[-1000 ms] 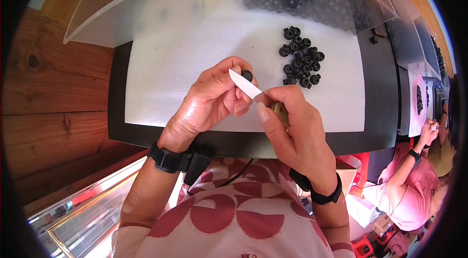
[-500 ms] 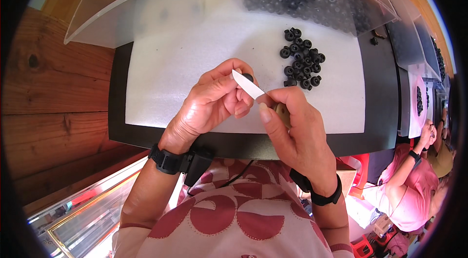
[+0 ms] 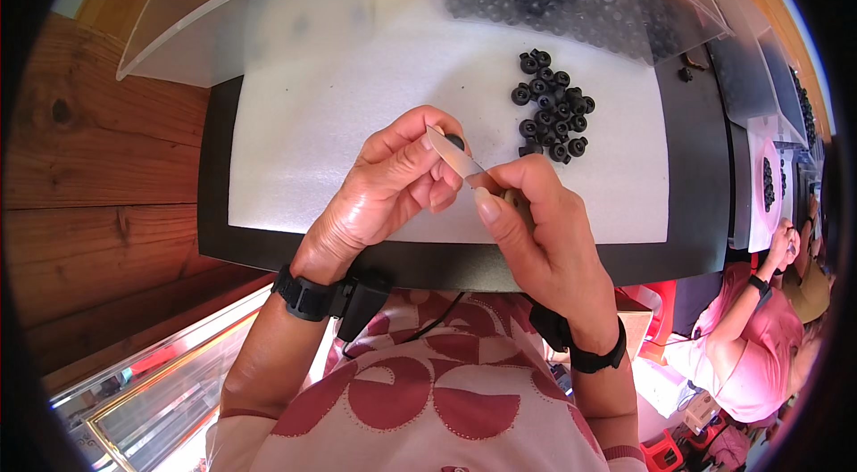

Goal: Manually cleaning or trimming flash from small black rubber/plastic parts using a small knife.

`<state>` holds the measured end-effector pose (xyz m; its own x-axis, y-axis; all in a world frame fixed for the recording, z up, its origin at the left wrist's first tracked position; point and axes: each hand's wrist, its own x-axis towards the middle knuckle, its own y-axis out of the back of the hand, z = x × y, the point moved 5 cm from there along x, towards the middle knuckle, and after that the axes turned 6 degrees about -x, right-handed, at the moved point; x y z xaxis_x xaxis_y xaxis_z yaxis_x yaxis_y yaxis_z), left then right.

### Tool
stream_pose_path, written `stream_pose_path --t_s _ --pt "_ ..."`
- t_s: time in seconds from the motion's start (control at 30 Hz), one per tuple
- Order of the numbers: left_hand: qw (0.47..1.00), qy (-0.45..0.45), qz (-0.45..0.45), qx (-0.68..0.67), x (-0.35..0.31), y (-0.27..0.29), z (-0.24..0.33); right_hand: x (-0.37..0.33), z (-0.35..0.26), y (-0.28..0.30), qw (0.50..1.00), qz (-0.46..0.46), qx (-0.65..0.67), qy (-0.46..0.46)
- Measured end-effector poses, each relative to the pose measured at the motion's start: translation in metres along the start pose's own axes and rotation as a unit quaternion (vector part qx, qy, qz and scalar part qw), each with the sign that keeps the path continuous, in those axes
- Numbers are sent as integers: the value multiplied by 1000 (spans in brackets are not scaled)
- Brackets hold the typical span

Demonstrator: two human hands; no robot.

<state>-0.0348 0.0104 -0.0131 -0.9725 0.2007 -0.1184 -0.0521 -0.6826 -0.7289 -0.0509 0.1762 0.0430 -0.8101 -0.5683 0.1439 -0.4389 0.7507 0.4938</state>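
Between the thumb and fingers of my left hand (image 3: 393, 170) is a small round black part (image 3: 454, 141), mostly hidden by the fingers and a blade. My right hand (image 3: 549, 227) grips a small knife (image 3: 457, 160) by its handle, which the fingers largely cover. The blade points up and left, lying across the black part close to my left thumb. Both hands are over the near middle of a white mat (image 3: 303, 151). To their right lies a loose pile of similar round black parts (image 3: 561, 106), each with a hole and a small tab.
A clear plastic bin (image 3: 205, 44) stands at the far left, with black parts in it. Another clear bin (image 3: 571, 8) full of black parts stands at the far right. The mat lies on a dark table (image 3: 696, 178). Further right, a co-worker in pink (image 3: 759, 338) works at a neighbouring table.
The knife blade has tilted slightly and looks darker, less brightly lit. My right hand has turned a little; my left hand and the black part stay almost in place.
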Motion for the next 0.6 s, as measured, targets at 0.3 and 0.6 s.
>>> stream_pose_path --t_s 0.3,0.6 --pt "999 34 8 31 -3 -7 1 11 10 0 999 35 -19 -19" --pt "1000 8 -17 6 1 -8 2 17 19 2 988 84 123 -42"
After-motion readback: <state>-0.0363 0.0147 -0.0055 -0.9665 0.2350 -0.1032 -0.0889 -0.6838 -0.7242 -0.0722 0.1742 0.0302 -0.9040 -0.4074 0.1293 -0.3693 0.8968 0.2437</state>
